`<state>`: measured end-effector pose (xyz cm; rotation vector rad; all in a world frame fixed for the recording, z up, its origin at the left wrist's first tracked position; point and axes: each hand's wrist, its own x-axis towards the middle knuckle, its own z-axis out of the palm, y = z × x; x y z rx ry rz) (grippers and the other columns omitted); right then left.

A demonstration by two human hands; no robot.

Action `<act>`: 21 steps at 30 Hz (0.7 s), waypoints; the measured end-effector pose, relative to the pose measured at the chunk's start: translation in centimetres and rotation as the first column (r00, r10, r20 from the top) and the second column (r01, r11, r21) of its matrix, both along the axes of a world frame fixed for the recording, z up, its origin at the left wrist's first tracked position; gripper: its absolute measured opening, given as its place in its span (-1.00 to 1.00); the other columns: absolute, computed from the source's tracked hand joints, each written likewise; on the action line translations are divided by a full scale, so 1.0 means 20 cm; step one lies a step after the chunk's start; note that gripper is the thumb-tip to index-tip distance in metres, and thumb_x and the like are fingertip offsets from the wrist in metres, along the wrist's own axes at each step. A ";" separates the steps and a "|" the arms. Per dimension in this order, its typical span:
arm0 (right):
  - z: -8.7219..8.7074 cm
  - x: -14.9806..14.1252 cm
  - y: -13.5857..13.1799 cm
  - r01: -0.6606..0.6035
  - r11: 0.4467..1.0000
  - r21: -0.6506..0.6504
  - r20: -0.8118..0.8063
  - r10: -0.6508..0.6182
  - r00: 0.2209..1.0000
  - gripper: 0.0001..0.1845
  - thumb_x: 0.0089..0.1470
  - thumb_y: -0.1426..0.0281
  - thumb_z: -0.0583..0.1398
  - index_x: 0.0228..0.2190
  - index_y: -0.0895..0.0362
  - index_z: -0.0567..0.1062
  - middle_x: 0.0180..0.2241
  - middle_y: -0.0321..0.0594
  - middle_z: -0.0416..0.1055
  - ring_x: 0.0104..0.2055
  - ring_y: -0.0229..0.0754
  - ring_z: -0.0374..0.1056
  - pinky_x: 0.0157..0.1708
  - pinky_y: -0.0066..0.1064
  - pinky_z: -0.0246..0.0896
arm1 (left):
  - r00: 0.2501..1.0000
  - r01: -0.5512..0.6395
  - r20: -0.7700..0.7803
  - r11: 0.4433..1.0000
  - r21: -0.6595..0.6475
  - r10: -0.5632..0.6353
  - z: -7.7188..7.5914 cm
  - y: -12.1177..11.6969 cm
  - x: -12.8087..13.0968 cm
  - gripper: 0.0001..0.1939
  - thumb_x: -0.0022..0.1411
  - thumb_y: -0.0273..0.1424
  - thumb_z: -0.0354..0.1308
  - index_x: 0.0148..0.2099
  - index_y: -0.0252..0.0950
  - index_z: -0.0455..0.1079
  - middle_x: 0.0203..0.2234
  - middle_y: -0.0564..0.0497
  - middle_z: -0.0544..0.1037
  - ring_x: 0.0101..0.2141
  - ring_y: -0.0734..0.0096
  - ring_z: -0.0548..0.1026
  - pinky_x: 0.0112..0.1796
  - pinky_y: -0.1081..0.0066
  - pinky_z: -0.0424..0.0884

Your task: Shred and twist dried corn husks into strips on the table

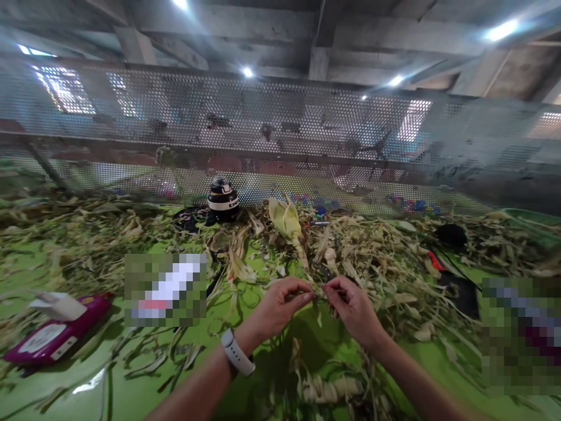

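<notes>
My left hand (283,304), with a white watch (237,352) on its wrist, is closed in a pinch between thumb and forefinger. Facing it a short gap away, my right hand (353,307) also pinches, with its other fingers curled in. A thin strip of dried leaf (319,292) seems to run between the fingertips; its ends are hidden. Just beyond the hands stands a pale yellow-green flower-like piece of folded husk (287,221) on a wrapped stem. A dark tool (325,271), partly hidden, lies behind my right fingers. Below them lies a coiled, wrapped husk piece (331,389).
Dried leaves (381,257) are heaped across the green tabletop (153,400). A black jar-like container (223,200) with a white band stands at the back, before a perforated metal screen (280,123). To the left lies a magenta device (61,330). A dark pouch (460,293) lies right.
</notes>
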<state>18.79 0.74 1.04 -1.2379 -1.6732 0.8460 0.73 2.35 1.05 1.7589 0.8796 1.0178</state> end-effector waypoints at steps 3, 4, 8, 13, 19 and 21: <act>-0.01 0.00 0.00 -0.031 1.000 -0.003 -0.007 0.031 0.999 -0.74 0.11 0.20 0.07 -0.46 0.13 0.33 -0.63 -0.37 0.22 -0.62 -0.34 0.19 -0.61 -0.53 0.13 | 1.000 -0.008 0.003 0.997 -0.076 0.008 0.00 0.00 0.00 -0.74 0.12 -0.22 0.11 -0.33 -0.34 0.43 -0.45 0.00 0.45 -0.38 0.42 0.36 -0.32 0.44 0.29; -0.01 0.01 0.01 -0.036 0.999 -0.004 -0.009 0.036 0.999 -0.74 0.12 0.20 0.06 -0.45 0.13 0.32 -0.62 -0.37 0.23 -0.61 -0.33 0.19 -0.60 -0.53 0.13 | 1.000 0.003 0.022 0.992 -0.124 0.000 0.00 0.00 0.00 -0.72 0.10 -0.20 0.13 -0.34 -0.34 0.43 -0.47 0.01 0.44 -0.41 0.44 0.35 -0.35 0.45 0.28; 0.00 0.01 0.01 -0.040 0.999 0.003 0.012 0.040 0.999 -0.73 0.12 0.19 0.05 -0.47 0.12 0.31 -0.62 -0.37 0.21 -0.60 -0.32 0.19 -0.59 -0.51 0.13 | 0.986 0.049 0.164 0.945 -0.324 0.005 0.02 -0.01 0.00 -0.68 0.00 -0.16 0.21 -0.36 -0.35 0.41 -0.51 0.05 0.41 -0.46 0.50 0.33 -0.41 0.49 0.27; -0.01 0.01 0.00 -0.071 0.997 -0.013 -0.006 0.071 0.997 -0.71 0.12 0.16 0.04 -0.47 0.12 0.30 -0.61 -0.37 0.20 -0.60 -0.33 0.17 -0.61 -0.52 0.13 | 0.967 0.104 0.255 0.894 -0.436 0.012 0.04 -0.02 0.00 -0.70 -0.02 -0.19 0.24 -0.34 -0.33 0.40 -0.48 0.06 0.40 -0.43 0.52 0.32 -0.43 0.54 0.27; 0.01 0.00 0.00 -0.058 0.994 0.090 0.119 0.047 0.992 -0.78 0.15 0.25 0.03 -0.42 0.13 0.33 -0.54 -0.30 0.28 -0.51 -0.28 0.25 -0.53 -0.48 0.21 | 0.966 0.092 0.258 0.910 -0.404 0.017 0.04 -0.02 0.01 -0.75 0.00 -0.24 0.23 -0.39 -0.35 0.40 -0.52 0.07 0.39 -0.47 0.54 0.30 -0.45 0.55 0.25; 0.02 0.00 0.00 -0.066 0.964 0.257 0.211 0.011 0.977 -0.84 0.15 0.32 0.04 -0.35 0.13 0.36 -0.40 -0.20 0.35 -0.34 -0.21 0.30 -0.34 -0.40 0.27 | 0.963 0.079 0.268 0.915 -0.396 0.032 0.04 -0.02 0.01 -0.74 -0.02 -0.24 0.25 -0.41 -0.36 0.40 -0.54 0.08 0.38 -0.49 0.55 0.28 -0.46 0.54 0.24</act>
